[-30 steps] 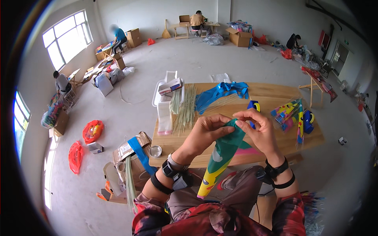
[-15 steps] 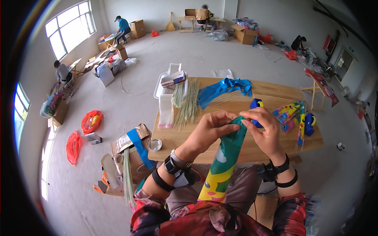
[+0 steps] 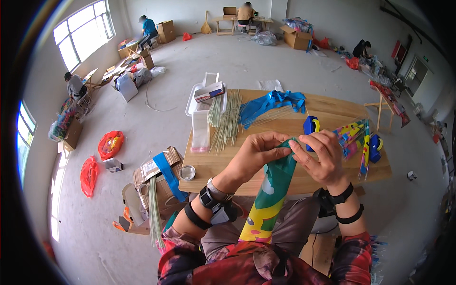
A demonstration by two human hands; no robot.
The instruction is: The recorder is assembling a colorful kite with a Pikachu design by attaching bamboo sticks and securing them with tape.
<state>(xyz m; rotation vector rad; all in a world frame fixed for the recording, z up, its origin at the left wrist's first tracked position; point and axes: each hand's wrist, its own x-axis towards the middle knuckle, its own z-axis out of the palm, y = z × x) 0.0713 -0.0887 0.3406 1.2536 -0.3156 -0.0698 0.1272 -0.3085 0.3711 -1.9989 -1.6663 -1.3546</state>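
A long green and yellow printed sheet (image 3: 271, 194), thin and with cartoon shapes, hangs over my lap from its green upper end. My left hand (image 3: 251, 159) pinches that end between thumb and fingers. At the same top edge, my right hand (image 3: 323, 154) has thumb and forefinger closed on the sheet's corner, its other fingers curled. Both hands are above the front part of the wooden table (image 3: 218, 178). Just beyond my right hand stands a blue and yellow reel-like piece (image 3: 311, 124).
Thin pale sticks (image 3: 228, 121), blue ribbons (image 3: 266, 107) and a white basket (image 3: 192, 107) occupy the table's far side. Folded printed pieces (image 3: 354, 135) and another blue reel-like piece (image 3: 375, 148) lie right. A round clear dish (image 3: 187, 173) sits front left. Opened cartons (image 3: 152, 178) stand beside the table.
My right hand has shifted slightly right and turned, its fingers more curled at the sheet's top. The left hand stays nearly in place.
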